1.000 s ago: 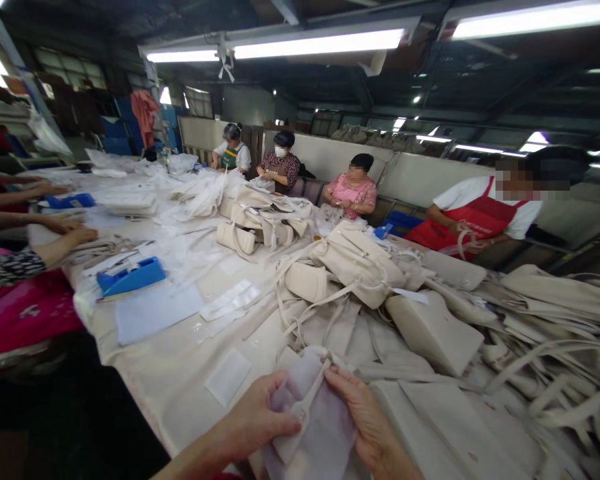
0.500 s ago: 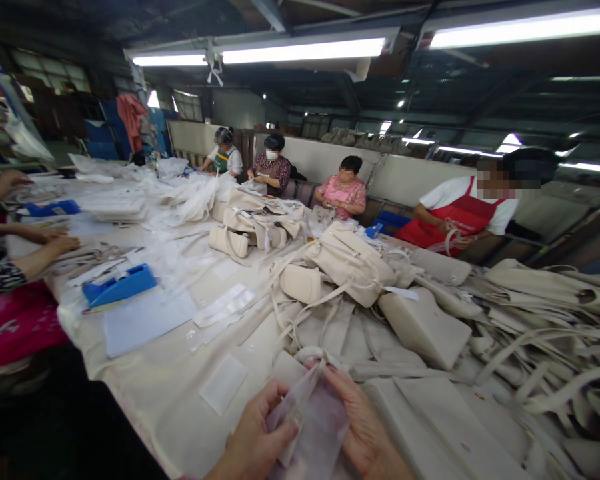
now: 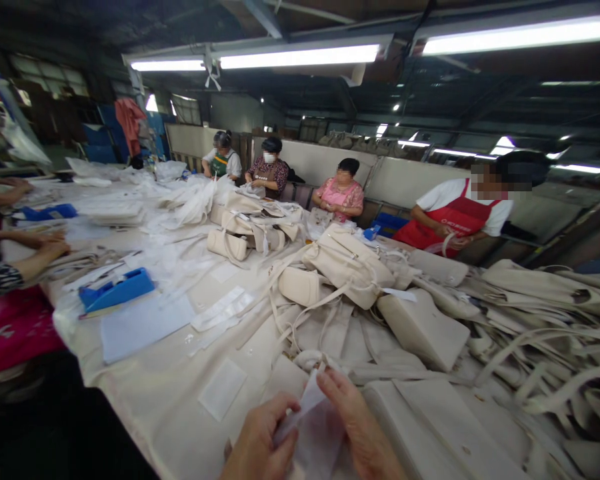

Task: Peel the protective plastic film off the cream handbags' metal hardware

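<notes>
At the bottom centre, my left hand (image 3: 267,433) pinches the left edge of a thin translucent sheet (image 3: 320,433) between thumb and fingers. My right hand (image 3: 355,417) grips the sheet's upper right edge, its fingertips near the folded top corner. Just beyond the fingertips lies a cream strap loop (image 3: 310,360). A cream bag (image 3: 430,427) lies flat to the right of my right hand. Left of my hands, a small white sheet (image 3: 223,389) rests on the covered table (image 3: 145,400).
Cream bags (image 3: 350,260) are heaped ahead, with more bags and straps (image 3: 545,340) at right. A blue tape dispenser (image 3: 117,290) stands by a stack of white sheets (image 3: 145,327). Co-workers sit across the table; a person's arms (image 3: 35,257) reach in from the left.
My left hand has shifted slightly right and its thumb has moved on the sheet. The sheet's top is now folded over more narrowly, and my right fingertips have closed in at its edge.
</notes>
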The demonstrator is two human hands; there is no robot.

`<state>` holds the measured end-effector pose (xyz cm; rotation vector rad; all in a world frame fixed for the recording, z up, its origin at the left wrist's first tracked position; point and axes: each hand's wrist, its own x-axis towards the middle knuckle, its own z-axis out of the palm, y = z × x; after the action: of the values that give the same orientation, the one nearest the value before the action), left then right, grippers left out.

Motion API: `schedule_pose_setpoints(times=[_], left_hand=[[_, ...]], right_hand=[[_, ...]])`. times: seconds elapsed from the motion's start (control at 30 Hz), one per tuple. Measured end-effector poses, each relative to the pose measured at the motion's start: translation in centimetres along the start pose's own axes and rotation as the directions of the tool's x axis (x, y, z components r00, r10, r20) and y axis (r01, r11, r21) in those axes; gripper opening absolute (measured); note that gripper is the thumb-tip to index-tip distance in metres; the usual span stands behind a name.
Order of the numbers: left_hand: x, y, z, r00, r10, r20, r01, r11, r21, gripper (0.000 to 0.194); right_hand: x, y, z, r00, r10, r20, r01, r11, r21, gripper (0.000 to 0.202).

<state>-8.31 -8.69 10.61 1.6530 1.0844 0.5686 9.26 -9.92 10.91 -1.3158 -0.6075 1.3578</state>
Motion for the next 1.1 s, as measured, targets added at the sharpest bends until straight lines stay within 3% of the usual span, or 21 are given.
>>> schedule_pose_setpoints(times=[0.13,0.27,0.43,0.6,0.77,0.93,1.03,1.1], left_hand=[[-0.3,0.1,-0.3,0.999,0.049,-0.001,-0.049,0.997,0.061,0.026],[0.0,0.7,-1.8,0.992,-0.072,0.106,0.077,0.996,-0.038,0.057],[3.4,2.0,-4.1,0.946,-0.139,0.295,0.237,0.914,-0.33,0.043],[6.1,2.0,-2.9,0.854,-0.115,0.508,0.346,0.854,-0.388,0.019],[6.2,1.5,-0.4,0.852,-0.233,0.468,0.454,0.773,-0.443,0.023],[6.1,2.4,0.3,0.866,-0.314,0.388,0.475,0.758,-0.446,0.026],[6.4,2.9,0.6,0.877,-0.303,0.373,0.466,0.728,-0.503,0.032],[6.5,3.1,0.8,0.883,-0.301,0.361,0.457,0.726,-0.513,0.034]], right_hand=[[0.2,-0.9,0.9,1.0,0.022,-0.022,-0.024,0.995,-0.101,0.037],[0.4,-1.0,0.8,0.998,0.035,-0.057,-0.038,0.997,-0.068,0.04],[0.7,-1.0,0.5,0.999,0.012,-0.048,-0.014,0.999,-0.036,0.039],[1.5,-1.6,0.2,0.993,-0.074,-0.089,0.055,0.978,-0.204,0.028],[1.5,-2.0,-1.0,0.957,-0.208,-0.202,0.135,0.936,-0.324,0.031],[-1.1,-0.7,-2.0,0.938,-0.18,-0.297,0.097,0.956,-0.275,0.043],[-3.2,0.1,-1.9,0.846,-0.361,-0.393,0.137,0.858,-0.494,0.038],[-4.3,0.4,-1.6,0.854,-0.393,-0.341,0.117,0.783,-0.611,0.033]])
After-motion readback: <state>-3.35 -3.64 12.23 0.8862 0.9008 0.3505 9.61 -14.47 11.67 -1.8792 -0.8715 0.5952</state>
